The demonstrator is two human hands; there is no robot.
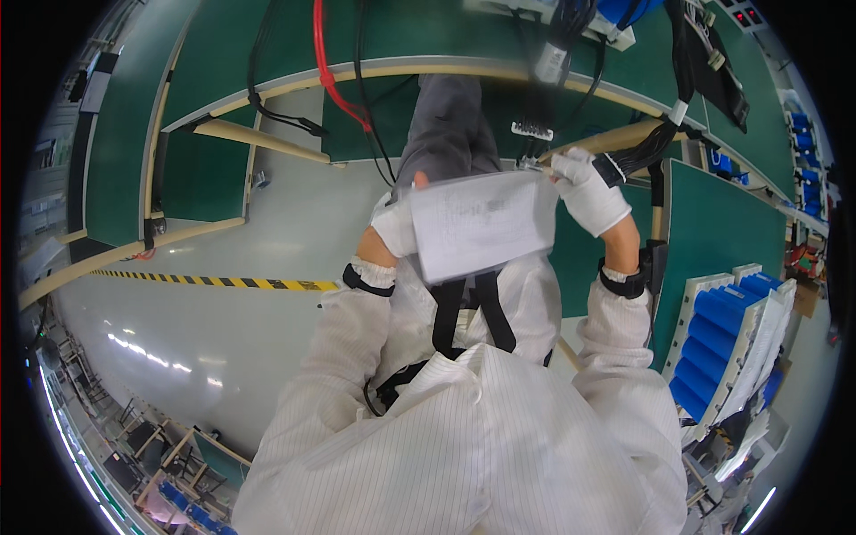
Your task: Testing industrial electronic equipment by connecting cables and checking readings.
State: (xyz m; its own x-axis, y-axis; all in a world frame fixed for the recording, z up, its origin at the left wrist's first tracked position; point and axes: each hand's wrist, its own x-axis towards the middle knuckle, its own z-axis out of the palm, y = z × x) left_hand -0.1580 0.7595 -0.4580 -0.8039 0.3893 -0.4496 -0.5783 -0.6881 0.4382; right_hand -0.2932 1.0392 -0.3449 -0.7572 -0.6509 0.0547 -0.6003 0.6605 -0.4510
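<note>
In front of my body, my left hand (399, 225) grips the left edge of a white printed sheet (486, 223), which looks to be in a clear plastic sleeve. Its thumb is up at the top left corner. My right hand (590, 193) is closed by the sheet's top right corner, its fingertips pinched beside a small shiny metal piece (531, 164). What they pinch is too small to make out. Both hands wear white gloves with bare fingertips. A white connector (532, 131) on black wires hangs just beyond. Another black wire bundle (649, 150) passes right beside my right hand.
Ahead stands a green-topped workbench (428, 36) with a pale rim. Red cables (323, 71) and black cables (257, 67) hang over its edge. Blue cells in a white frame (713, 343) stand at the right. Yellow-black tape (214, 281) marks the floor at left.
</note>
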